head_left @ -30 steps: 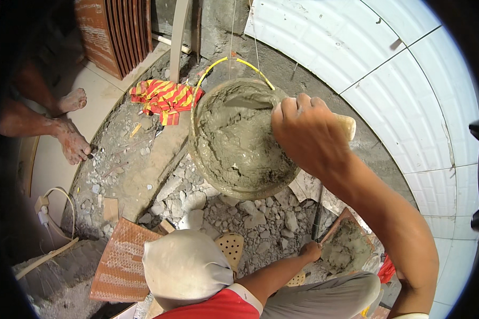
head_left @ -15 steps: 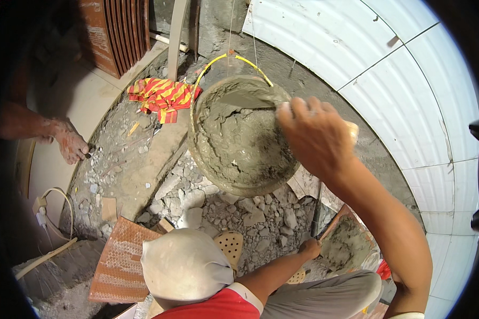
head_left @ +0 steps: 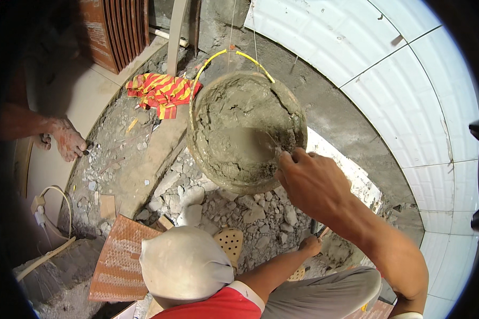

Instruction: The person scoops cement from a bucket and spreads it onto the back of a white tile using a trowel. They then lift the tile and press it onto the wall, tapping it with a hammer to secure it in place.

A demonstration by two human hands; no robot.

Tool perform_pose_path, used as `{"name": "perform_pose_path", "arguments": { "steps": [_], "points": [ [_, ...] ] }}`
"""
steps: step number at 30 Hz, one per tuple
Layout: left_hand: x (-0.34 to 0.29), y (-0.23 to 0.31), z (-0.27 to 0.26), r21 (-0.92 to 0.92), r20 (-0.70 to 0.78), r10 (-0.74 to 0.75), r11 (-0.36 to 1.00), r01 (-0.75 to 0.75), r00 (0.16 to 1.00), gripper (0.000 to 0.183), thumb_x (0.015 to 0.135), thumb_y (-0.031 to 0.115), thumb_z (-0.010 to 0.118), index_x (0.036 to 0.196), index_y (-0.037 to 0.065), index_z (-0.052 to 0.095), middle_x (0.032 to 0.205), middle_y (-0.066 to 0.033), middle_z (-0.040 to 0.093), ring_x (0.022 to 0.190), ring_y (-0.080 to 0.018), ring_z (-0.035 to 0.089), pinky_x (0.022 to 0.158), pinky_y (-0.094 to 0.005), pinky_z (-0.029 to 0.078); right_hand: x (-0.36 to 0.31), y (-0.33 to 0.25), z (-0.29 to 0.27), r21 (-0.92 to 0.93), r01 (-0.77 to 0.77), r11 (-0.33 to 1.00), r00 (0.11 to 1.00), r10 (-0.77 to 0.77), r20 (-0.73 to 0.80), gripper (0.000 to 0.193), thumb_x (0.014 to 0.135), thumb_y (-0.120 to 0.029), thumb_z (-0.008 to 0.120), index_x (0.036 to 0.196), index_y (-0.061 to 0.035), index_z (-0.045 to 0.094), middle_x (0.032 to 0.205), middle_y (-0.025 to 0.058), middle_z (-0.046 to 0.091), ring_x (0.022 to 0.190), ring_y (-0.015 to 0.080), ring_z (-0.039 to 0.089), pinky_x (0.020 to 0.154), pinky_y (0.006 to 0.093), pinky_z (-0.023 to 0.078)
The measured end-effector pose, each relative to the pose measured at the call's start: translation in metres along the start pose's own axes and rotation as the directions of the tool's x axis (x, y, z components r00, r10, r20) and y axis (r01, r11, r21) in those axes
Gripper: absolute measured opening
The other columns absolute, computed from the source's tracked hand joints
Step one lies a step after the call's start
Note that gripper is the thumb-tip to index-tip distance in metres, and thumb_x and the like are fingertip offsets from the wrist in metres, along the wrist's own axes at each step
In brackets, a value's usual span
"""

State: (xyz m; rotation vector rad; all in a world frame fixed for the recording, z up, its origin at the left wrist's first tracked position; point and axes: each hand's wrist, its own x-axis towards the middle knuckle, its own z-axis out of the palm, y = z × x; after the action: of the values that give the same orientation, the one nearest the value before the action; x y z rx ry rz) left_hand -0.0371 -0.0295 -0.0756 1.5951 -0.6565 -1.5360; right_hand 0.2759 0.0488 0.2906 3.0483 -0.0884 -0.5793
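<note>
My right hand [head_left: 316, 183] is closed round the grip of a trowel at the bucket's right side. The trowel's smooth wet blade [head_left: 253, 143] lies in the grey mortar [head_left: 234, 109], and my fingers hide its handle. The round bucket [head_left: 194, 154] is full almost to the rim, with its yellow handle [head_left: 207, 63] leaning over the far side. Lower down, my left hand [head_left: 310, 245] is closed on the edge of a tile whose back carries a layer of mortar [head_left: 341, 251]. My right forearm covers part of that tile.
Broken rubble [head_left: 250, 212] lies below the bucket. A patterned brown tile [head_left: 122, 260] leans at lower left. A striped cloth [head_left: 162, 91], stacked tiles [head_left: 122, 32] and another person's bare foot [head_left: 69, 141] are left. White wall tiles [head_left: 404, 90] curve along the right; thin strings hang behind the bucket.
My right hand has moved down and nearer along the bucket's right side. The trowel blade has gone from the mortar's far edge to its middle. My left hand has stayed put.
</note>
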Motion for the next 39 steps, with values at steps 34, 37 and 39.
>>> {"name": "perform_pose_path", "arguments": {
  "steps": [34, 37, 39],
  "points": [
    [-0.029, 0.027, -0.044, 0.126, 0.124, -0.026, 0.992, 0.01, 0.992, 0.046, 0.107, 0.033, 0.043, 0.107, -0.007, 0.067, 0.087, -0.02, 0.064, 0.075, -0.0309, 0.064, 0.067, -0.0456, 0.052, -0.078, 0.094, -0.005, 0.904, -0.296, 0.307, 0.942, 0.249, 0.224, 0.034, 0.099, -0.034, 0.067, 0.091, -0.0012, 0.069, 0.075, 0.0024, 0.064, 0.062, 0.0101, 0.058, 0.054, 0.0266, 0.047],
    [-0.021, 0.017, -0.039, 0.061, 0.106, -0.086, 0.995, 0.08, 0.991, 0.047, 0.106, 0.034, 0.043, 0.121, -0.004, 0.067, 0.102, -0.0218, 0.069, 0.091, -0.037, 0.069, 0.08, -0.0472, 0.054, -0.137, 0.126, 0.008, 0.929, -0.283, 0.239, 0.94, 0.263, 0.219, 0.028, 0.1, -0.028, 0.066, 0.097, -0.0011, 0.07, 0.078, 0.0033, 0.067, 0.064, 0.009, 0.058, 0.056, 0.0249, 0.047],
    [-0.016, 0.006, -0.036, 0.402, 0.045, 0.17, 0.899, -0.174, 0.984, 0.043, 0.104, 0.033, 0.044, 0.113, -0.001, 0.069, 0.105, -0.0218, 0.07, 0.096, -0.0404, 0.068, 0.085, -0.0495, 0.052, -0.195, 0.15, 0.02, 0.943, -0.288, 0.169, 0.917, 0.332, 0.22, 0.025, 0.101, -0.025, 0.065, 0.1, -0.0005, 0.071, 0.079, 0.0038, 0.069, 0.065, 0.0084, 0.059, 0.057, 0.0243, 0.047]
  ]
}}
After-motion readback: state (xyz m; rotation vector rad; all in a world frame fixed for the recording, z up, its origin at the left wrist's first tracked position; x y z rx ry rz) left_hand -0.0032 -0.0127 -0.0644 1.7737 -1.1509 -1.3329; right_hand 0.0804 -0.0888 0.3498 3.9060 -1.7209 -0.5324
